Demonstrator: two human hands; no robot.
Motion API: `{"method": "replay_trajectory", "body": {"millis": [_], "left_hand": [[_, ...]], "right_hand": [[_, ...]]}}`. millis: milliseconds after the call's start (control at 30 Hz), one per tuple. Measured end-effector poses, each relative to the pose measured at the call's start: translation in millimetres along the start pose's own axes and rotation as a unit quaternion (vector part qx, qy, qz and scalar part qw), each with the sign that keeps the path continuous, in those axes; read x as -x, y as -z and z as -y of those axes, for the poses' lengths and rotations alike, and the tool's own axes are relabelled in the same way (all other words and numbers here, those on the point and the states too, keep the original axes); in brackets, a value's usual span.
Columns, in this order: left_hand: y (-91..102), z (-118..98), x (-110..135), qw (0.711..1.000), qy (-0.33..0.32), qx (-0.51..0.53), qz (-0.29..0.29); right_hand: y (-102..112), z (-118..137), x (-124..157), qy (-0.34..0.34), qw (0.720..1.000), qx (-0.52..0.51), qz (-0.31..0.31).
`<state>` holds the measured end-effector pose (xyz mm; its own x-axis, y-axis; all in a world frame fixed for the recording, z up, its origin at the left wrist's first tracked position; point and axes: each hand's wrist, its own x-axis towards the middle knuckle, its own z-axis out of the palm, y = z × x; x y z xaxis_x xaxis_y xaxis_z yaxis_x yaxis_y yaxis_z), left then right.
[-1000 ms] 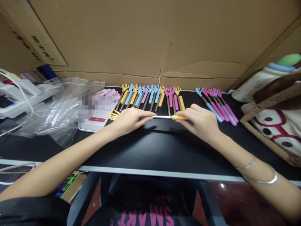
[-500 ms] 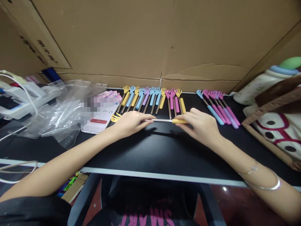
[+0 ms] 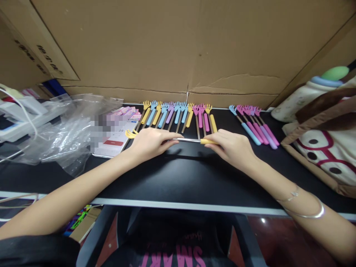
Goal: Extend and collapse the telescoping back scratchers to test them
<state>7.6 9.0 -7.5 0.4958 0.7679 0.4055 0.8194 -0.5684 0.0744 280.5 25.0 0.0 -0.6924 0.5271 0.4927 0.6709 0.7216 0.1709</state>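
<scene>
A yellow back scratcher [image 3: 191, 140] with a metal rod is held level above the black table, between both hands. My left hand [image 3: 151, 142] is closed around the rod near its claw end; the yellow claw sticks out to the left of the knuckles. My right hand [image 3: 229, 144] pinches the yellow handle and covers part of it. Behind the hands lies a row of back scratchers [image 3: 168, 115] in yellow, blue, purple and pink, claws toward the cardboard. To the right of my right hand, a smaller group of back scratchers [image 3: 257, 129] lies slanted, blue, pink and purple.
Left of the row lie a phone [image 3: 114, 144] and a crumpled clear plastic bag [image 3: 69, 129]. A white power strip with cables [image 3: 19, 118] sits at far left. On the right stand a bottle [image 3: 300, 96] and a fabric bag [image 3: 325, 148]. Cardboard [image 3: 172, 44] walls the back.
Both hands keep their grip on the yellow back scratcher. The whole view has shifted slightly, and more of the claw shows left of my left hand.
</scene>
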Motion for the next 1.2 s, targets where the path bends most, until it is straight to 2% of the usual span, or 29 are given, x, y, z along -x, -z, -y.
{"method": "replay_trajectory", "body": {"millis": [233,400,533,667,767,1067,1200], "left_hand": [[2.0,-0.5,2.2,0.994,-0.032,-0.080,-0.065],[2.5,-0.6,1.6,0.987,-0.061,-0.115,-0.092],[5.2,-1.5,0.4,0.982,-0.084,-0.117,-0.120],[6.4,-1.5,0.2,0.984,-0.083,-0.112,-0.108],[5.5,-1.3,0.0,0.985,-0.090,-0.109,-0.100],[2.0,-0.4,0.4,0.988,-0.083,-0.084,-0.095],[0.9,-0.7,1.7,0.990,-0.076,-0.069,-0.093]], "right_hand": [[-4.3,-0.6,2.2,-0.013,1.000,-0.012,0.014],[-5.1,-3.5,0.7,-0.054,0.994,-0.058,0.079],[-1.4,-3.3,-2.5,-0.102,0.970,-0.170,0.142],[-0.4,-2.1,-4.8,-0.122,0.931,-0.294,0.177],[-3.2,-2.5,-4.8,-0.123,0.917,-0.331,0.188],[-4.0,-0.1,-3.3,-0.111,0.939,-0.278,0.171],[-3.0,0.3,-2.0,-0.101,0.960,-0.203,0.163]]}}
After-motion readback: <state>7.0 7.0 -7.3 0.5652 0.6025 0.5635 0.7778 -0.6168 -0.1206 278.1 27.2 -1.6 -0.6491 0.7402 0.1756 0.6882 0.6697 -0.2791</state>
